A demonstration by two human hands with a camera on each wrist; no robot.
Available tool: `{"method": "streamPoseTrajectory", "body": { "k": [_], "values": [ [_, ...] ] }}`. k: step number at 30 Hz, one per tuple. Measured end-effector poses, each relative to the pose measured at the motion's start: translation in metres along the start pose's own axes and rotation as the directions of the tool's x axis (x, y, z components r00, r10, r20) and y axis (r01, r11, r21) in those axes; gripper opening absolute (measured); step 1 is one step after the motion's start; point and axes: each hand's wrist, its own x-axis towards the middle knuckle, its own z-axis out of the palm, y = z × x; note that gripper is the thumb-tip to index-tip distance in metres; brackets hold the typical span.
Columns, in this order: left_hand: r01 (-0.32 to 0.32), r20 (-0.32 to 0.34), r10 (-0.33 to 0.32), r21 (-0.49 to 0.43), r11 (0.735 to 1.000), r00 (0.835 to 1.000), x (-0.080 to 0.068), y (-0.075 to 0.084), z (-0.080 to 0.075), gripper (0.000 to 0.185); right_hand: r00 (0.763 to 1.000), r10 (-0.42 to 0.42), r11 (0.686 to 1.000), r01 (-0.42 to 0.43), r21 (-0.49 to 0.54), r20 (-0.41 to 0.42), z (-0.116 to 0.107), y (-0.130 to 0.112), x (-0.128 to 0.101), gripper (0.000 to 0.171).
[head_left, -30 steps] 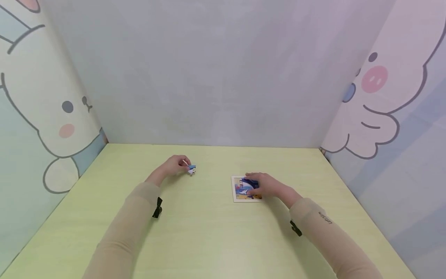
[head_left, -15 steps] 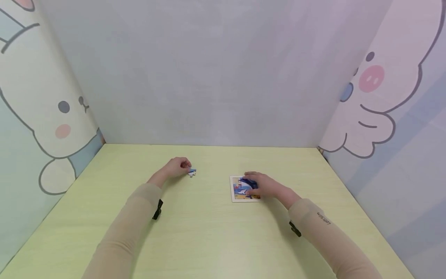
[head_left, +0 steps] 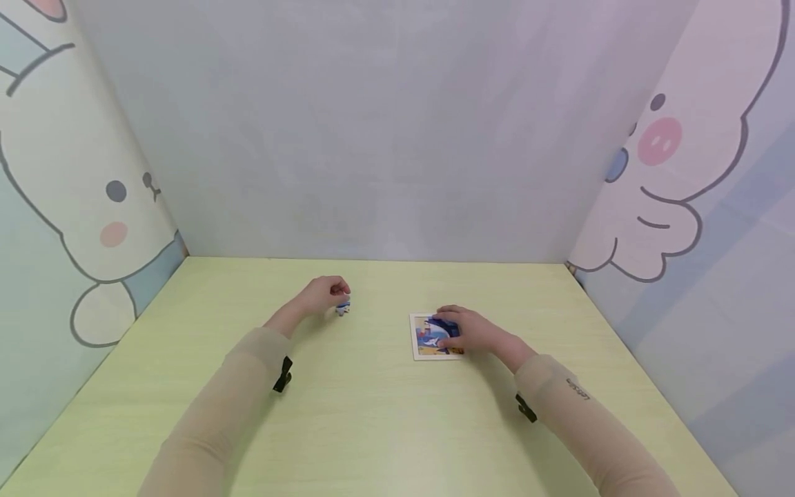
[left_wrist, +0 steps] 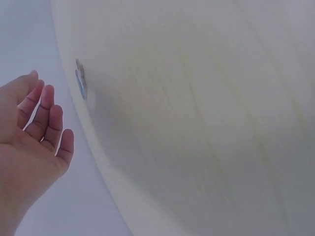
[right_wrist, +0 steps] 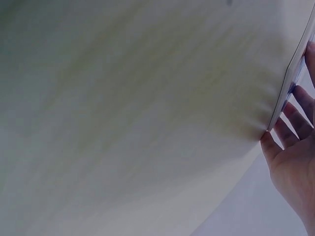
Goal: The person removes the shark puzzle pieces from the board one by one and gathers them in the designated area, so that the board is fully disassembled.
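In the head view my left hand (head_left: 323, 295) hovers over small blue and white puzzle pieces (head_left: 343, 310) that lie bunched on the table. The left wrist view shows that hand with loosely bent fingers and nothing between them, a gap away from the pieces (left_wrist: 80, 81). My right hand (head_left: 468, 329) rests on a square jigsaw puzzle (head_left: 428, 339) with a white frame and a blue sea picture, covering its right part. From the right wrist, the fingers (right_wrist: 289, 128) are seen spread over the puzzle board (right_wrist: 285, 88), the little finger at its edge.
Both hands work above a pale yellow-green table (head_left: 373, 414). A grey wall (head_left: 385, 138) stands behind it, and side panels with cartoon animals (head_left: 671, 152) flank it left and right. The puzzle lies to the right of the loose pieces.
My left hand has let go of a blue piece beside or on the white one and moved slightly up and right. The right hand stays on the puzzle.
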Motion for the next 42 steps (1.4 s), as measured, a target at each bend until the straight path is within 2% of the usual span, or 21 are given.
{"method": "streamPoseTrajectory", "body": {
  "k": [4,11,19,22,25,32,37,42],
  "values": [
    [-0.043,-0.010,0.043,0.021,0.999,0.999,-0.001,0.013,0.001,0.013,1.000,-0.023,1.000,0.022,-0.009,-0.010,-0.001,-0.001,0.000,0.068],
    [-0.112,-0.027,0.115,0.078,0.991,0.993,0.000,0.038,0.005,0.011,0.999,-0.035,0.999,0.035,-0.037,0.023,-0.005,0.001,0.000,0.067],
    [-0.190,-0.014,0.192,0.100,0.977,0.981,0.007,0.072,0.020,0.012,0.998,-0.063,0.998,0.063,0.020,0.005,-0.008,0.008,-0.003,0.073],
    [-0.217,-0.005,0.220,0.122,0.968,0.976,0.011,0.086,0.030,0.013,0.999,-0.041,0.998,0.041,0.038,-0.008,-0.009,0.010,-0.006,0.075],
    [-0.213,0.003,0.215,0.163,0.963,0.977,0.013,0.097,0.042,0.015,0.999,-0.030,0.998,0.031,0.060,-0.013,-0.010,0.012,-0.009,0.075],
    [-0.199,0.039,0.195,0.172,0.965,0.980,0.019,0.115,0.070,0.018,1.000,-0.017,0.998,0.017,0.065,-0.001,-0.016,0.020,-0.015,0.071],
    [-0.193,0.078,0.181,0.184,0.964,0.980,0.027,0.122,0.090,0.022,1.000,-0.024,0.997,0.024,0.078,-0.002,-0.020,0.028,-0.019,0.069],
    [-0.164,0.107,0.145,0.196,0.967,0.984,0.035,0.123,0.107,0.028,0.999,-0.015,0.992,0.010,0.127,0.036,-0.022,0.031,-0.023,0.072]
  ]
}}
